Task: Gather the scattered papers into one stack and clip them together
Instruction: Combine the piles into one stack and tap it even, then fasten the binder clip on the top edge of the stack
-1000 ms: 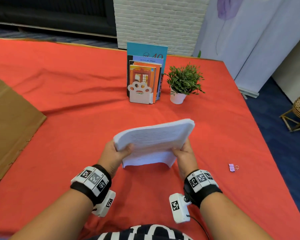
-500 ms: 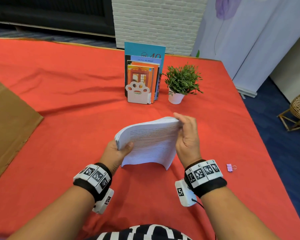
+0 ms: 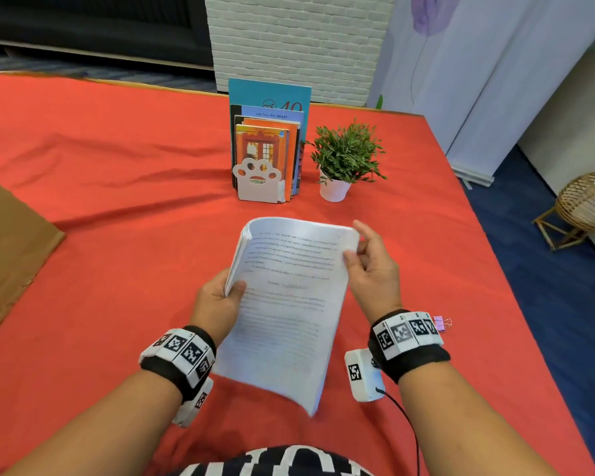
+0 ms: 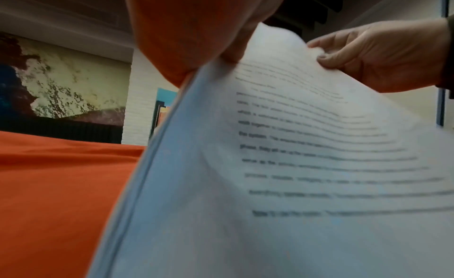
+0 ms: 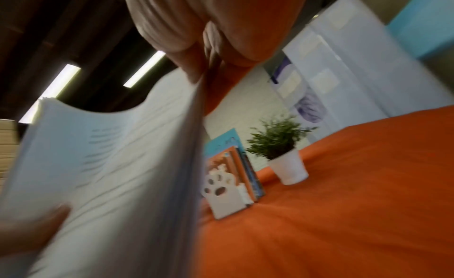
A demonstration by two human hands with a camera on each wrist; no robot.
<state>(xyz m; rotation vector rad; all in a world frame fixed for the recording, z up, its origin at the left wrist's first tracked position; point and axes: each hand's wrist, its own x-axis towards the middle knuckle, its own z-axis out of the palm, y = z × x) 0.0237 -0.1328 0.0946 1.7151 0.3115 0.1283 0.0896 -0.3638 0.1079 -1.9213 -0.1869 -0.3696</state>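
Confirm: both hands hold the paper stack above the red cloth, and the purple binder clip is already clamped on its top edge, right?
Not quite. Both the left hand and the right hand do hold the paper stack above the red cloth, but the purple binder clip is not on it. The head view shows the clip lying on the cloth, just beyond the right wrist.

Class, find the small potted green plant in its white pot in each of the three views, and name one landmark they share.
Head: potted green plant upper centre-right, right of the upright books.
Left wrist: not in view; the white paper stack fills the right.
Right wrist: centre-right, right of the books.
Shared landmark: the red tablecloth.
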